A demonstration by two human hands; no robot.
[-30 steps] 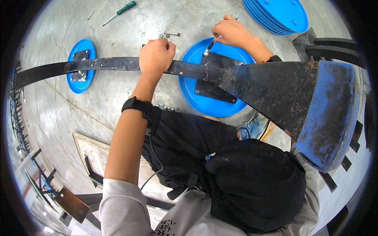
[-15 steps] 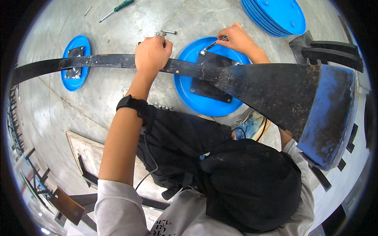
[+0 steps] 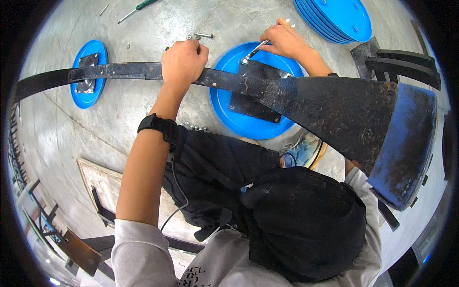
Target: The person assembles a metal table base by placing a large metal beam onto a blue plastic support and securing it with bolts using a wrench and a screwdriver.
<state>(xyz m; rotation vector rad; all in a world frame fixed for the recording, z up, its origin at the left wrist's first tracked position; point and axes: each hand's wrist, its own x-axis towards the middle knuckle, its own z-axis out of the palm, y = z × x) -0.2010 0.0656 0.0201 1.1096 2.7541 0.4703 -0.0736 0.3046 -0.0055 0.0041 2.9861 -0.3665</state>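
Observation:
My left hand (image 3: 184, 62) is closed around a long, bent black metal bar (image 3: 224, 79), which widens on the right into a broad flared piece with a blue end (image 3: 404, 143). Beneath the bar lies a large round blue disc (image 3: 222, 112), with a black metal plate (image 3: 256, 107) on it. Farther out, my right hand (image 3: 287, 42) grips the handle of a silver ratchet wrench (image 3: 256, 51). The wrench's head is over the plate's far left corner, hiding any fastener there. Bolt heads show at other corners of the plate.
A smaller-looking blue disc (image 3: 77, 91) with a plate sits under the bar's left part. Loose bolts (image 3: 204, 35) and a screwdriver (image 3: 136, 10) lie on the concrete floor beyond. Stacked blue discs (image 3: 334, 21) stand far right, beside black metal brackets (image 3: 406, 64). Several nuts (image 3: 195, 127) lie near my knee.
The wrench handle has swung slightly away from me with my right hand, its head staying at the same plate corner. My left hand keeps its grip on the bar. The whole view has shifted a little.

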